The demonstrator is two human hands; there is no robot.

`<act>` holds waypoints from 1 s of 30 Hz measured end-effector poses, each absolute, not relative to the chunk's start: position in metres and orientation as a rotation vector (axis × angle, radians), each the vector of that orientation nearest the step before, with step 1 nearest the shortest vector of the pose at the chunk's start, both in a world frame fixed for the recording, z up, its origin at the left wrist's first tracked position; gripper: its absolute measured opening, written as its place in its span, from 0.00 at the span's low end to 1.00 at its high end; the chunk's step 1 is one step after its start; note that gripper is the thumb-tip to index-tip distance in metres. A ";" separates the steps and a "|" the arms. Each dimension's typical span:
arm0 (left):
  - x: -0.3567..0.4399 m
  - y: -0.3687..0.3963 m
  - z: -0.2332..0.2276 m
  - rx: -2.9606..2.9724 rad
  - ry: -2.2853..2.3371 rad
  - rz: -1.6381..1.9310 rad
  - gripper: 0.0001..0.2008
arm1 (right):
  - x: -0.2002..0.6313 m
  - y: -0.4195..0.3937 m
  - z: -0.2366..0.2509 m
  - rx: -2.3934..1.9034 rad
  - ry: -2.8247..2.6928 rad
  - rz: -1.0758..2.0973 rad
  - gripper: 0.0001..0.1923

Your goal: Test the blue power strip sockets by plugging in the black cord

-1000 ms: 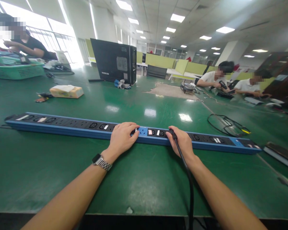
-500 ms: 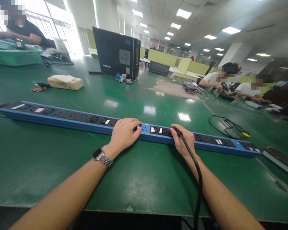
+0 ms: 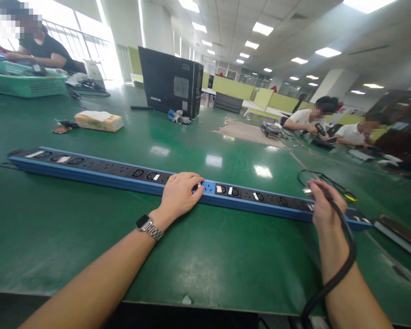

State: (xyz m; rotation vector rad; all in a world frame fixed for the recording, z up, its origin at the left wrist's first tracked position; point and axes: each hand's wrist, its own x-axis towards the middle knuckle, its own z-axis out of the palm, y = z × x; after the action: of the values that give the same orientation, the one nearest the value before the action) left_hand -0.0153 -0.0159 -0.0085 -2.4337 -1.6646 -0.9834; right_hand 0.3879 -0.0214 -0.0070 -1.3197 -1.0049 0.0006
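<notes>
A long blue and black power strip [image 3: 253, 199] lies across the table, with rows of sockets and small white stickers. My left hand [image 3: 181, 194], a watch at its wrist, is wrapped over the strip's middle beside a blue socket [image 3: 208, 187]. Toward the strip's right end, my right hand [image 3: 327, 205] is closed round the plug end of a black power cord [image 3: 350, 256]. A bit of bright metal shows at the plug's tip, apart from the sockets. The cord hangs down past my right forearm to the table's front edge.
On the green table [image 3: 192, 256] stand a black computer tower [image 3: 167, 82], gloves [image 3: 180, 116], a tissue pack [image 3: 99, 121] and a green basket [image 3: 27, 84]. A coiled cable [image 3: 306, 172] lies beyond my right hand. Other people sit at the far left and far right.
My right hand has pulled the cord's plug up off the strip and carried it right, toward the strip's end. My left hand keeps its hold on the strip.
</notes>
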 end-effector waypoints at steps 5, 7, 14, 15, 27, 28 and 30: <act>-0.015 -0.016 -0.007 -2.435 -1.671 -0.984 0.14 | 0.414 -0.039 -0.008 -1.571 -1.319 0.090 0.19; -0.014 -0.016 -0.007 -2.435 -1.675 -0.982 0.14 | 0.412 -0.043 -0.005 -1.657 -1.425 0.096 0.18; -0.015 -0.016 -0.006 -2.439 -1.676 -0.971 0.13 | 0.412 -0.047 -0.003 -1.655 -1.580 0.097 0.19; -0.015 -0.016 -0.006 -2.438 -1.676 -0.972 0.13 | 0.412 -0.046 -0.004 -1.654 -1.603 0.093 0.19; -0.014 -0.017 -0.006 -2.440 -1.693 -0.973 0.14 | 0.414 -0.050 -0.024 -1.557 -1.881 -0.110 0.20; -0.014 -0.017 -0.006 -2.440 -1.691 -0.975 0.14 | 0.414 -0.051 -0.027 -1.555 -1.876 -0.118 0.20; -0.015 -0.017 -0.006 -2.444 -1.687 -0.974 0.14 | 0.412 -0.053 -0.031 -1.559 -1.841 -0.127 0.22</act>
State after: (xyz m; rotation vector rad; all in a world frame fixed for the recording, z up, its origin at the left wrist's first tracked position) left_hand -0.0146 -0.0172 -0.0058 -2.4435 -1.6874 -0.9739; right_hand 0.4124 -0.0529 -0.0307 -1.5588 -1.8406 -0.1274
